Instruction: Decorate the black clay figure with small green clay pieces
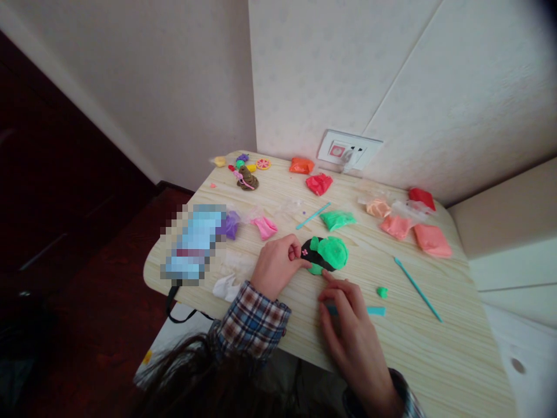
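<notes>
A black clay piece (311, 253) lies on the table, with a large round green clay patch (333, 253), smaller green bits and a tiny pink shape on it. My left hand (278, 262) is closed at its left edge, thumb on the front rim and fingers curled. My right hand (348, 316) has its index fingertip against the green clay at the front edge; the other fingers are bent and hold nothing I can see. A flat blue clay tool (376, 311) lies partly hidden beneath that hand. A small green lump (382, 292) sits to its right.
Bags of green (338, 220), pink (264, 227), purple (231, 226) and coral clay (432, 240) surround the work. Thin blue tools (418, 289) lie on the table. A blurred phone (198, 241), white tissue (225, 287) and brown clay coil (248, 179) are at left. Behind is a wall socket (349, 151).
</notes>
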Action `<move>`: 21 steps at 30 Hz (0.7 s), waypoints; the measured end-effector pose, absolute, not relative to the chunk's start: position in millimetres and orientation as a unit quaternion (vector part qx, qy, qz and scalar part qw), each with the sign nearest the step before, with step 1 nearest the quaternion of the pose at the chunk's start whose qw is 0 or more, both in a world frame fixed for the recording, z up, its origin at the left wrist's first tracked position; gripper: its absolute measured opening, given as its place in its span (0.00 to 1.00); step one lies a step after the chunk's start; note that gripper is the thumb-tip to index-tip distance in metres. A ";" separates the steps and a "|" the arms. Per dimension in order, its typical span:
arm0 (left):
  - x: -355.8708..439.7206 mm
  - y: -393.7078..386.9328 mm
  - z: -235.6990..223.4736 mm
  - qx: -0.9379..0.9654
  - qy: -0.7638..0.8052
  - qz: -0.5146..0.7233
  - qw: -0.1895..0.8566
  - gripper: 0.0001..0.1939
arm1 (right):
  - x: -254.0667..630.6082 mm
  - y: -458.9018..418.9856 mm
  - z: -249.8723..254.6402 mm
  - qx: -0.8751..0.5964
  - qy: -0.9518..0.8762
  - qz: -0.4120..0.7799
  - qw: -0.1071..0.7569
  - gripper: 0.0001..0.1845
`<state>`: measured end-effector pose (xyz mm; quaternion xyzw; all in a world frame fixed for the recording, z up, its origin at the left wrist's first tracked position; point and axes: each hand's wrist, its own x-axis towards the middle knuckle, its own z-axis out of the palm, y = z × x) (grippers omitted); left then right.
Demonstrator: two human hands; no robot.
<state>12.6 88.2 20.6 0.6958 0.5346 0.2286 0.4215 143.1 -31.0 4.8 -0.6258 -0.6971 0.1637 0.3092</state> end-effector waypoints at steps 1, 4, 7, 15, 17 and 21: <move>12.4 88.4 20.9 0.696 0.533 0.230 0.421 0.12 | 143.5 -31.1 4.4 -0.631 -0.693 0.163 0.309 0.05; 12.5 88.4 22.0 0.697 0.526 0.233 0.429 0.13 | 143.9 -30.6 5.0 -0.630 -0.691 0.166 0.314 0.05; 14.6 87.6 22.5 0.700 0.532 0.224 0.421 0.14 | 142.0 -28.7 7.1 -0.611 -0.706 0.174 0.315 0.05; 18.6 88.2 18.7 0.686 0.552 0.238 0.410 0.15 | 139.1 -25.7 7.8 -0.621 -0.696 0.163 0.322 0.05; 18.6 88.2 18.8 0.689 0.546 0.240 0.411 0.15 | 138.9 -25.7 8.0 -0.604 -0.710 0.168 0.321 0.05; 18.1 87.3 18.8 0.686 0.554 0.244 0.404 0.14 | 138.4 -25.7 8.4 -0.611 -0.708 0.160 0.316 0.05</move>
